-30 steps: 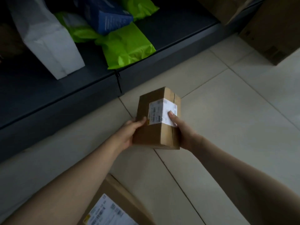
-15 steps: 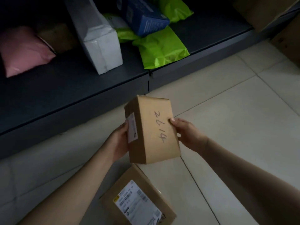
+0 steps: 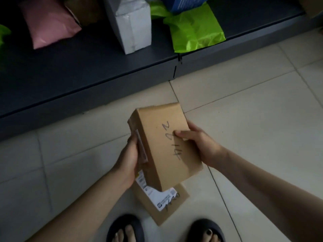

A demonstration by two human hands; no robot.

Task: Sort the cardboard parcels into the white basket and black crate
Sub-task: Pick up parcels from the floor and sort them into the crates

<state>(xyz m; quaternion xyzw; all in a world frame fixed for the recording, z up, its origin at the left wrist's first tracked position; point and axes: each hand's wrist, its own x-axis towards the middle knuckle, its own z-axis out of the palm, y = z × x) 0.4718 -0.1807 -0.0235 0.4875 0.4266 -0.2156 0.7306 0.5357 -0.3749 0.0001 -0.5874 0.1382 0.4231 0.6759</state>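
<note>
I hold a small cardboard parcel (image 3: 162,145) above the tiled floor, its top face marked by hand with "2014". My left hand (image 3: 128,159) grips its left side, where a label edge shows. My right hand (image 3: 201,145) grips the right side, thumb on top over the writing. A second, flatter cardboard parcel (image 3: 162,205) with a white shipping label lies on the floor right below it, between my feet. Neither the white basket nor the black crate is in view.
A low dark shelf (image 3: 87,81) runs across the top, carrying a pink bag (image 3: 50,23), a white packet (image 3: 132,27), green bags (image 3: 194,32) and a blue pack (image 3: 183,2). My feet in dark sandals (image 3: 125,229) stand at the bottom edge.
The parcel was turned from its label face to the handwritten face and drawn closer to me. My view dropped, bringing the floor parcel and my feet into sight.
</note>
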